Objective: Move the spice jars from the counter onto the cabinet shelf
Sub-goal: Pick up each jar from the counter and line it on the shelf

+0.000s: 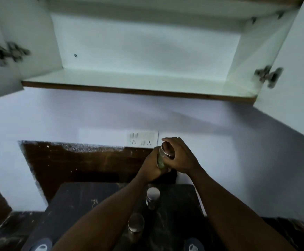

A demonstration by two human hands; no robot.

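Note:
A glass spice jar (pixel 160 160) with a shiny metal lid is held up in the air above the dark counter (pixel 79 201). My left hand (pixel 150 166) wraps its body from the left and my right hand (pixel 181 156) grips the lid end from the right. Two more metal-lidded spice jars stand on the counter below my arms, one jar (pixel 152 196) farther back and another jar (pixel 135 224) nearer to me. Above, the cabinet shelf (pixel 122 77) is white and bare, with a brown front edge.
Both cabinet doors hang open, the left door (pixel 1 51) and the right door (pixel 296 73), with hinges showing. A wall socket plate (pixel 144 138) sits just behind the held jar. Dark wood panelling (pixel 79 160) backs the counter.

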